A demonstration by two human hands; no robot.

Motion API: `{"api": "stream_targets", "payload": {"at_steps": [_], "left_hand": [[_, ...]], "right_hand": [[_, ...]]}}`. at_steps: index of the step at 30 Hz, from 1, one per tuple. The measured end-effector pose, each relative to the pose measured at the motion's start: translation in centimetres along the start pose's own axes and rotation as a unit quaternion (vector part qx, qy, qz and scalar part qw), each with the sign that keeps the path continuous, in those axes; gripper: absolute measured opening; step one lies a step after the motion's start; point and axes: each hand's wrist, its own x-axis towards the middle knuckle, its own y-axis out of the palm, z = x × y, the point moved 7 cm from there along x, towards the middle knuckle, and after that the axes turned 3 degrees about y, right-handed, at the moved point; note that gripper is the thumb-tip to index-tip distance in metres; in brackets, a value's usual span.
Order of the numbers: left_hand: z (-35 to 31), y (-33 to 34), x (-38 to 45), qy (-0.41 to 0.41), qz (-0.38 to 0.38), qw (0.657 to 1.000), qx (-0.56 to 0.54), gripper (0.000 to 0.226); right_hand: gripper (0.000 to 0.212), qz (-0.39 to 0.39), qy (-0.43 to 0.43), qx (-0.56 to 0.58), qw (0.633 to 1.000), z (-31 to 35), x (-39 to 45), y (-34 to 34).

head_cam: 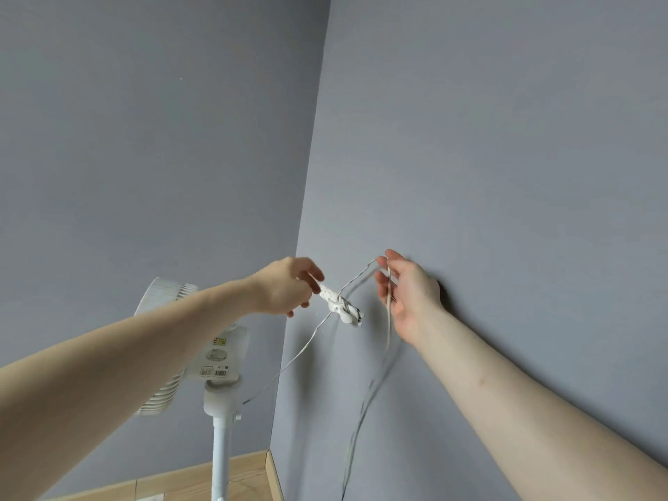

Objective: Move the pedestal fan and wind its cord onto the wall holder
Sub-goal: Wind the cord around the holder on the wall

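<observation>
Wooden floor [245,471], pedestal fan [220,410] standing on it

Home room corner, plain grey-blue painted walls [470,139], wooden floor [188,482] with matching skirting board [273,475]
</observation>
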Motion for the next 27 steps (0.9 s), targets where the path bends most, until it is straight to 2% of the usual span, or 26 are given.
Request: {"api": "stream_targets", "payload": {"at_steps": [3, 6, 10, 14, 20, 27], "left_hand": [[2.7, 2.3, 1.6, -0.013, -0.008, 0.992, 0.122, 0.054], [3.9, 5.1, 2.9, -0.016, 0.011, 0.985, 0.174, 0.070], [3.4, 7.7, 4.2, 0.006, 0.028, 0.979, 0.203, 0.087], [3.3, 9.3, 5.3, 0.010, 0.041, 0.977, 0.207, 0.091], [3.7, 10.4, 6.2, 0.029, 0.023, 0.977, 0.209, 0.086], [4.5, 10.3, 6.5, 0.058, 0.011, 0.974, 0.217, 0.089]], "right_hand": [[0.022, -0.050, -0.098, -0.157, 0.981, 0.1, -0.1, -1.5], [0.026, -0.040, -0.184, -0.261, 0.947, -0.2, -0.9, -1.9], [0.037, -0.042, -0.255, -0.340, 0.904, -0.5, -2.6, -2.8], [0.043, -0.048, -0.284, -0.359, 0.888, -2.4, -3.6, -4.8], [0.045, -0.040, -0.269, -0.381, 0.884, -5.6, -4.2, -6.7], [0.059, 0.007, -0.076, -0.434, 0.898, -12.4, -2.6, -6.7]]}}
